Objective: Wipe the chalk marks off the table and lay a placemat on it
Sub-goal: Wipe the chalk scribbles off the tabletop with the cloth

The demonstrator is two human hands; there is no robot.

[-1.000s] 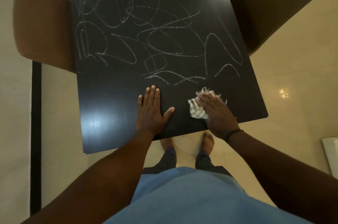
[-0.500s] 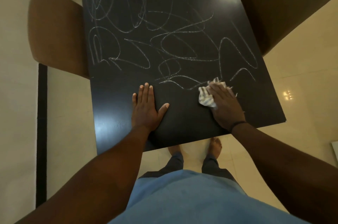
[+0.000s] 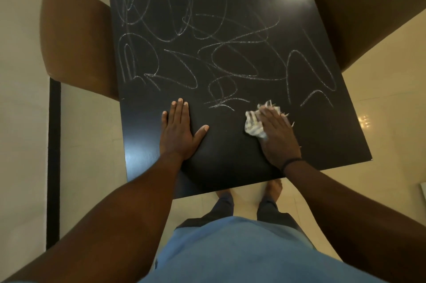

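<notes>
- Left chair (image 3: 76, 35): brown, at nine o'clock of the table, its seat tucked partly under the edge.
- Table (image 3: 230, 167): black top, held steady by our weight; the near strip at six o'clock shows no chalk.
- Left hand (image 3: 178, 131): flat on the bare near strip, fingers straight and together, thumb spread, holding nothing. We judge it a brace against the push of the wiping arm.
- Chalk marks (image 3: 207, 52): white loops filling the top from twelve o'clock down to the centre, the lowest just beyond both hands. We judge the wiping barely begun.
- Cloth (image 3: 254, 124): striped, frayed, bunched on the table at five o'clock, at the edge of the nearest scribble.
- Right hand (image 3: 275, 135): pressed down on the cloth, fingers fairly straight over it, so that the palm drives it across the chalk.
- Right chair (image 3: 368, 5): brown, at two o'clock.
- Placemat: not in view.
- Change: against the frame a second earlier, hand and cloth sit closer to the lowest marks; our left hand lies as it did.
</notes>
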